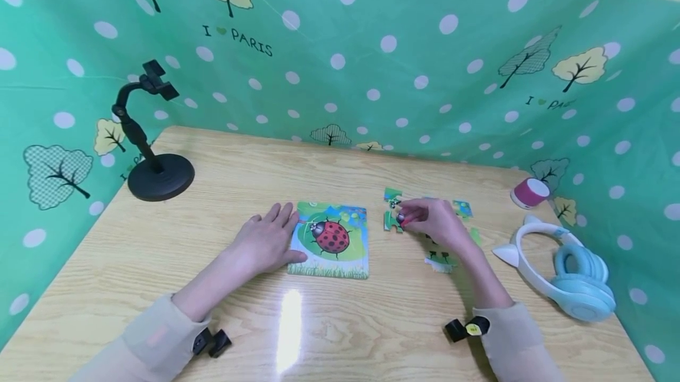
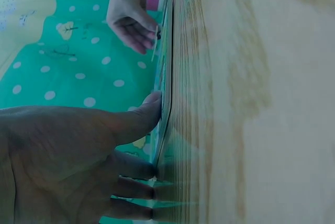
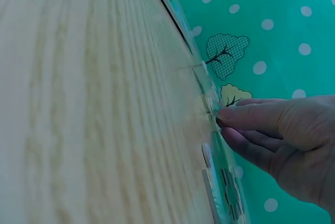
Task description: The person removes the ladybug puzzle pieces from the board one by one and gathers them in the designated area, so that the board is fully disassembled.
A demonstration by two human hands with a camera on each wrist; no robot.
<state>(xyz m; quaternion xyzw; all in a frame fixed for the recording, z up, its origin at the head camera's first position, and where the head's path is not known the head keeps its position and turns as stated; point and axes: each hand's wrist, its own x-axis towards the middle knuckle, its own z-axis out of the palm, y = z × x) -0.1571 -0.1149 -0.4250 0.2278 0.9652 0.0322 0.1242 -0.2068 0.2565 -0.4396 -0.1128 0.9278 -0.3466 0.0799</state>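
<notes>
A square ladybug puzzle board point(image 1: 330, 240) lies flat on the table, its picture showing a red, black-spotted ladybug on a green leaf. My left hand point(image 1: 268, 240) rests at the board's left edge, fingers straight and thumb over the lower left side; in the left wrist view the thumb point(image 2: 144, 116) touches the board's edge. To the right, my right hand point(image 1: 437, 221) pinches a small puzzle piece point(image 1: 406, 221) between thumb and fingertips. Loose pieces lie around it: a green piece point(image 1: 392, 222), another green piece point(image 1: 392, 194) and a blue piece point(image 1: 463, 209). The hand partly hides others beneath.
Blue and white cat-ear headphones point(image 1: 581, 287) lie at the right, with a pink and white cylinder point(image 1: 530, 192) behind them. A black phone stand point(image 1: 161, 176) stands at the back left. A green dotted cloth point(image 1: 340, 63) hangs behind the wooden table point(image 1: 340, 329).
</notes>
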